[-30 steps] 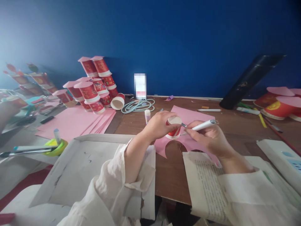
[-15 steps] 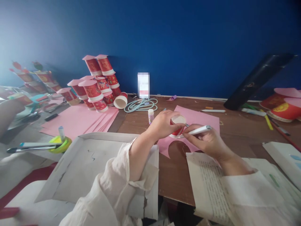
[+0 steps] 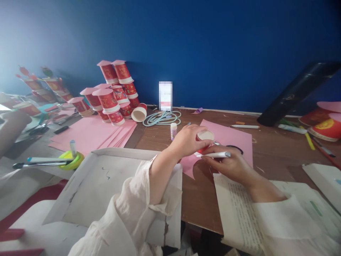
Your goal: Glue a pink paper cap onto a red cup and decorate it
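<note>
A red paper cup (image 3: 205,136) stands upside down on a pink sheet of paper (image 3: 229,137), its pale base upward. My left hand (image 3: 188,139) is wrapped around it from the left and above. A white marker (image 3: 217,155) is held in my right hand (image 3: 231,163), with its tip near the cup's lower rim; the exact contact point cannot be made out. Behind my right hand shows a dark loop that looks like a scissors handle (image 3: 236,147), mostly hidden. The sheet's near edge has a curved piece cut out, and brown tabletop shows there.
A glue stick (image 3: 173,131) stands left of my left hand. Stacked red cups with pink tops (image 3: 106,101) rise behind pink sheets (image 3: 93,133). A white box lid (image 3: 87,192) lies front left, printed pages (image 3: 234,209) front right. A black tube (image 3: 295,92) leans on the wall.
My right hand with the marker has shifted slightly left and down, the marker now lying flatter. The dark loop has come into sight behind that hand. The view has moved slightly.
</note>
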Available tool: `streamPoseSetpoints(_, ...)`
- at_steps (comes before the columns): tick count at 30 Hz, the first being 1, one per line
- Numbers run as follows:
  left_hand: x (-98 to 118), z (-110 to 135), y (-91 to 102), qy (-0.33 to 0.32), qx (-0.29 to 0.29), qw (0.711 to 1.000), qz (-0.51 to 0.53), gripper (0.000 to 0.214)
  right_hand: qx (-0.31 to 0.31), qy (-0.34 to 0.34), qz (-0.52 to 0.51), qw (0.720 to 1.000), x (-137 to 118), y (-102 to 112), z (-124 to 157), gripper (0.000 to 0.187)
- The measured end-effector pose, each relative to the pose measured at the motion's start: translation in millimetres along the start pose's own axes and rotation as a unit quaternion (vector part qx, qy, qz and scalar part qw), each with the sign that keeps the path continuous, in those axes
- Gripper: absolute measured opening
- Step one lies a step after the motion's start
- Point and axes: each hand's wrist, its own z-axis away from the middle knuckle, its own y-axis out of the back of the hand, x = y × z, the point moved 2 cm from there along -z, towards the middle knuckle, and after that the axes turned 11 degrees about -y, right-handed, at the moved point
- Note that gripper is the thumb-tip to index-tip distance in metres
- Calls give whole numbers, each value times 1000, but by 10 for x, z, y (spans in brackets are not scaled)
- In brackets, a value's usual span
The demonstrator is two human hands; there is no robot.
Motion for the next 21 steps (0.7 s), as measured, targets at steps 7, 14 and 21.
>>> streamPoseSetpoints(7,0,2,1,-7,2,1000,-1,26,17,-10,61,998,55,-21,-10,15)
streamPoseSetpoints(14,-5,-1,4,-5,1,1000,-3,27,-16,-62,47,997,59,28,-9,21)
streamPoseSetpoints(21,-26,1,-8,-23,9,1000,-5,28,-72,-108,12,992,-53,112,-4,25)
